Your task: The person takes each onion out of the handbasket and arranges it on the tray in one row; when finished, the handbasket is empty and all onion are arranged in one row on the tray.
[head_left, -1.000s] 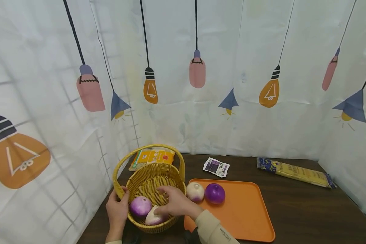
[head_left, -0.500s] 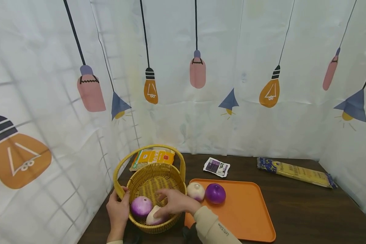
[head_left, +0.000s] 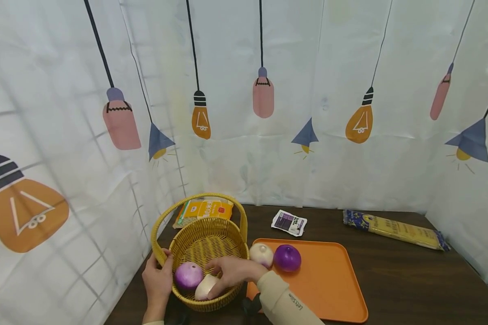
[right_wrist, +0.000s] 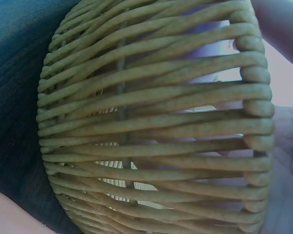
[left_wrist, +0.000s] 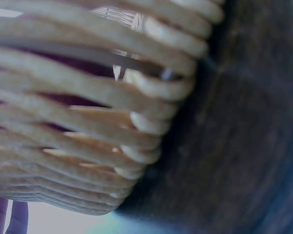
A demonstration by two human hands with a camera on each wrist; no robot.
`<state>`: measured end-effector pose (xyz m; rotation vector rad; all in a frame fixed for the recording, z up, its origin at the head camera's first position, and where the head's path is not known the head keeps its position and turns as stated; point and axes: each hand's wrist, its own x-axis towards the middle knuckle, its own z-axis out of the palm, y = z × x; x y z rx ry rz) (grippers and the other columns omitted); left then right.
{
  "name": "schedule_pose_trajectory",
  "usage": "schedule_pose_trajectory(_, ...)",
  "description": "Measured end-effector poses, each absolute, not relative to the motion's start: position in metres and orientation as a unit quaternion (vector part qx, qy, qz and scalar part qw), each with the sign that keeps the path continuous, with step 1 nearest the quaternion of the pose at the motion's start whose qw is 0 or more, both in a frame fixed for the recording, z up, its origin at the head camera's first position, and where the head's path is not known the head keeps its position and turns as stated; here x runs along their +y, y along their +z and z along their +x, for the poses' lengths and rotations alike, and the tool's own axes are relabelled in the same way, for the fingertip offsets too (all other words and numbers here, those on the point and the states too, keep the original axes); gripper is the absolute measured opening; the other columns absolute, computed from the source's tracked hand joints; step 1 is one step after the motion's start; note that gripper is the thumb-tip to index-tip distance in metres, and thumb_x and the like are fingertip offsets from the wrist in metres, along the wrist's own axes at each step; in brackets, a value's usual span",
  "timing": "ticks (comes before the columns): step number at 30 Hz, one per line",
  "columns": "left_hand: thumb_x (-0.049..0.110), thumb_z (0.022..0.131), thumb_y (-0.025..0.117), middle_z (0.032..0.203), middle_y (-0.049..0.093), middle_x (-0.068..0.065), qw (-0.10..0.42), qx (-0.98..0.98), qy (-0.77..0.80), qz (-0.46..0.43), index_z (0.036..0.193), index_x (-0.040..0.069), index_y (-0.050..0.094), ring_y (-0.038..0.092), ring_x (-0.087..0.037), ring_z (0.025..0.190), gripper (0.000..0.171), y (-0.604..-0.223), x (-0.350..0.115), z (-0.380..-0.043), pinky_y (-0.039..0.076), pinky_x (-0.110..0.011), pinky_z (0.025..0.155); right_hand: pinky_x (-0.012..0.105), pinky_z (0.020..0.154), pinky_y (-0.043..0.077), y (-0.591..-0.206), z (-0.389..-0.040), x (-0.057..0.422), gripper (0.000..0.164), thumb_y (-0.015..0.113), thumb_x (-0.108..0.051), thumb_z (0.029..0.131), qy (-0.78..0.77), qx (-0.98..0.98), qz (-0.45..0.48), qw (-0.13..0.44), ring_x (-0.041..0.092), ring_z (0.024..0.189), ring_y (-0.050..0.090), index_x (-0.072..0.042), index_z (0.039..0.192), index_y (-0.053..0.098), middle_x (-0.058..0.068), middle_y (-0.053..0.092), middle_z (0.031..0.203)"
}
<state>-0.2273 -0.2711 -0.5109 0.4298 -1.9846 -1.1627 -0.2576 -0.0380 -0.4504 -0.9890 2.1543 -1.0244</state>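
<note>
A yellow woven basket point(head_left: 209, 229) with a tall arched handle stands at the table's left side. My left hand point(head_left: 157, 280) grips its left rim near the foot of the handle. Inside, at the near side, lie a light purple onion point(head_left: 188, 276) and a white onion point(head_left: 204, 287) touching or nearly touching it. Reaching in over the right rim, my right hand point(head_left: 232, 272) holds the white onion, thumb on its near right side and fingers over its far side. Both wrist views are mostly filled by the basket's woven wall point(left_wrist: 88, 97), which hides much of the hands.
Right of the basket lies an orange tray point(head_left: 321, 284); on its far left corner sit another white onion point(head_left: 261, 255) and a dark purple onion point(head_left: 287, 258). Behind are a yellow food bag point(head_left: 207, 208), a small white-and-purple packet point(head_left: 289, 223) and a long yellow package point(head_left: 396, 231).
My right hand has shifted slightly around the white onion, which has turned so that less of its purple part shows. The left hand and the basket stay practically in place.
</note>
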Motion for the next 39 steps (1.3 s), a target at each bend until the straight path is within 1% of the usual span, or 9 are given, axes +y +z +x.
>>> schedule_pose_trajectory(4,0.006,0.087,0.069,0.082,0.065,-0.004,0.385,-0.783,-0.459,0.17,0.094,0.007,0.067,0.05,-0.004,0.068,0.008,-0.51,-0.271,-0.227,0.037,-0.018,0.063,0.022,0.085,0.046,-0.45,-0.257,-0.039,0.061,0.082,-0.02,0.078,-0.38,0.8,-0.372,0.279,0.004,0.101,0.059,-0.01,0.132,0.057,0.001,0.068,0.112)
schedule_pose_trajectory(8,0.006,0.087,0.068,0.084,0.065,-0.006,0.384,-0.782,-0.461,0.169,0.094,0.006,0.067,0.05,-0.004,0.069,0.007,-0.51,-0.271,-0.226,0.037,-0.018,0.064,0.022,0.084,0.046,-0.45,-0.255,-0.039,0.06,0.083,-0.023,0.077,-0.366,0.809,-0.377,0.264,0.004,0.101,0.059,-0.012,0.131,0.059,-0.001,0.068,0.111)
schedule_pose_trajectory(11,0.006,0.087,0.067,0.084,0.065,-0.007,0.386,-0.78,-0.463,0.166,0.094,0.006,0.067,0.05,-0.004,0.069,0.007,-0.51,-0.27,-0.226,0.037,-0.018,0.064,0.023,0.085,0.045,-0.45,-0.255,-0.038,0.06,0.083,-0.026,0.077,-0.357,0.816,-0.38,0.25,0.005,0.103,0.058,-0.014,0.13,0.059,-0.002,0.066,0.112)
schedule_pose_trajectory(16,0.005,0.086,0.067,0.084,0.066,-0.007,0.386,-0.779,-0.465,0.165,0.094,0.007,0.067,0.05,-0.004,0.069,0.008,-0.509,-0.27,-0.227,0.037,-0.018,0.064,0.023,0.086,0.044,-0.45,-0.256,-0.036,0.061,0.083,-0.027,0.076,-0.38,0.809,-0.374,0.247,0.004,0.103,0.055,-0.014,0.13,0.059,-0.006,0.062,0.114)
schedule_pose_trajectory(21,0.004,0.086,0.068,0.083,0.066,-0.007,0.39,-0.779,-0.461,0.168,0.093,0.006,0.067,0.05,-0.004,0.069,0.007,-0.511,-0.271,-0.227,0.037,-0.018,0.064,0.024,0.085,0.043,-0.449,-0.257,-0.033,0.065,0.083,-0.03,0.074,-0.397,0.807,-0.371,0.232,0.003,0.102,0.052,-0.014,0.132,0.057,-0.009,0.058,0.114)
schedule_pose_trajectory(25,0.004,0.086,0.068,0.084,0.066,-0.008,0.393,-0.78,-0.459,0.165,0.093,0.006,0.067,0.05,-0.003,0.069,0.008,-0.511,-0.271,-0.227,0.037,-0.018,0.064,0.023,0.086,0.043,-0.449,-0.256,-0.033,0.069,0.084,-0.032,0.072,-0.39,0.816,-0.376,0.202,0.002,0.103,0.051,-0.016,0.133,0.056,-0.01,0.057,0.116)
schedule_pose_trajectory(28,0.004,0.086,0.067,0.083,0.066,-0.008,0.395,-0.779,-0.459,0.162,0.093,0.006,0.067,0.05,-0.003,0.069,0.008,-0.511,-0.271,-0.228,0.037,-0.018,0.064,0.022,0.087,0.043,-0.45,-0.254,-0.031,0.07,0.085,-0.033,0.071,-0.384,0.821,-0.391,0.161,0.002,0.106,0.051,-0.018,0.133,0.056,-0.01,0.056,0.12)
schedule_pose_trajectory(33,0.004,0.086,0.069,0.082,0.065,-0.007,0.394,-0.78,-0.459,0.161,0.094,0.005,0.067,0.05,-0.003,0.067,0.008,-0.51,-0.27,-0.229,0.037,-0.017,0.062,0.023,0.086,0.044,-0.449,-0.25,-0.02,0.072,0.084,-0.032,0.072,-0.391,0.821,-0.403,0.1,0.004,0.107,0.05,-0.019,0.136,0.054,-0.005,0.053,0.127)
schedule_pose_trajectory(39,0.006,0.087,0.07,0.082,0.065,-0.006,0.386,-0.784,-0.456,0.167,0.095,0.005,0.066,0.051,-0.002,0.067,0.009,-0.51,-0.27,-0.227,0.037,-0.016,0.061,0.024,0.087,0.045,-0.451,-0.244,-0.008,0.074,0.083,-0.029,0.074,-0.433,0.809,-0.389,0.083,0.006,0.108,0.052,-0.015,0.139,0.052,0.0,0.049,0.133)
